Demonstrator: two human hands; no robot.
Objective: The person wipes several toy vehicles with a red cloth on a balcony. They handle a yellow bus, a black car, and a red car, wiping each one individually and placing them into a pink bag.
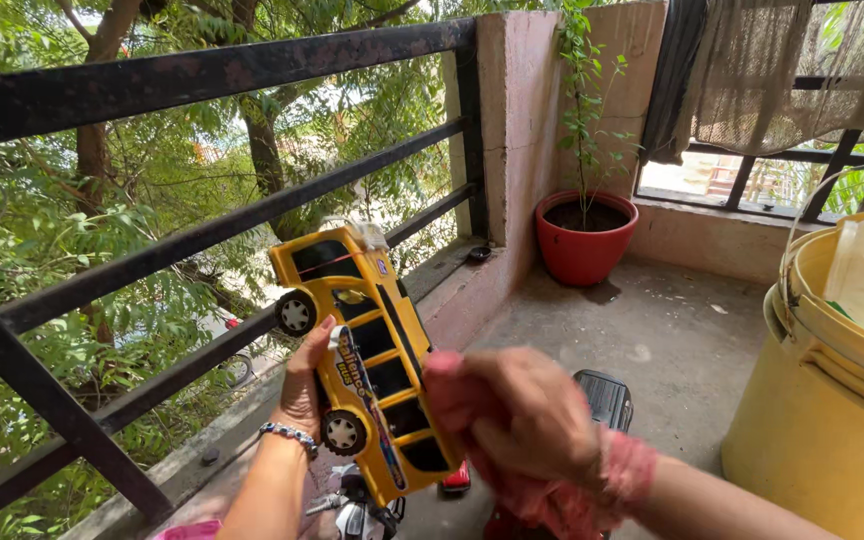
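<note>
I see my left hand point(304, 385) wrapped around the underside of a yellow toy bus point(372, 360), its grip clamped on the body between the two visible wheels, thumb up along the side. The bus is held up in the air, tilted, its front end toward the black metal railing point(202, 70) and its rear end down toward me. My right hand point(522, 415) sits just beside the rear half of the bus, on its roof side, fingers curled shut around a pink cloth point(562, 500) that bunches in the palm and trails round the wrist; the cloth presses against the bus near its rear windows. So the bus lies between my two hands, the left one under it and the right one against it.

Below the bus, on the concrete floor point(672, 340), lie a few more toys: a black toy vehicle point(607, 398) just past my right hand, a small red one point(455, 480), and a pale one that is partly hidden point(357, 515). A red flower pot point(585, 238) with a thin green plant stands in the far corner. A yellow bucket point(817, 440) stands at the right.
</note>
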